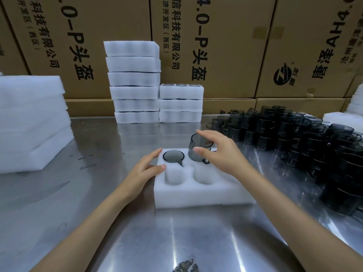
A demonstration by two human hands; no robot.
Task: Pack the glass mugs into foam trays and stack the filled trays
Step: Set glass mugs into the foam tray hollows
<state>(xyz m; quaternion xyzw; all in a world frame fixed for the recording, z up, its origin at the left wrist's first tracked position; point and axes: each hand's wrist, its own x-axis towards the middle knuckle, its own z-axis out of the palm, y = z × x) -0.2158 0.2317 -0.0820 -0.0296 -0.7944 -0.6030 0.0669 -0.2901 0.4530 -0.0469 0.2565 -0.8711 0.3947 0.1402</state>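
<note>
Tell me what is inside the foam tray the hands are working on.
The foam tray holds one seated glass mug in its far left pocket. The right hand holds a second mug at the next far pocket, tilted. Two near pockets show empty; the forearm covers the tray's right side.

We read "4.0-P头盔" and "科技有限公司" sideways on the cardboard cartons point(225, 46) behind the table.

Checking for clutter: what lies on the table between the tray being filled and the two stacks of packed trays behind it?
Bare steel table in the head view, only reflections, between the foam tray and the stacks.
</note>
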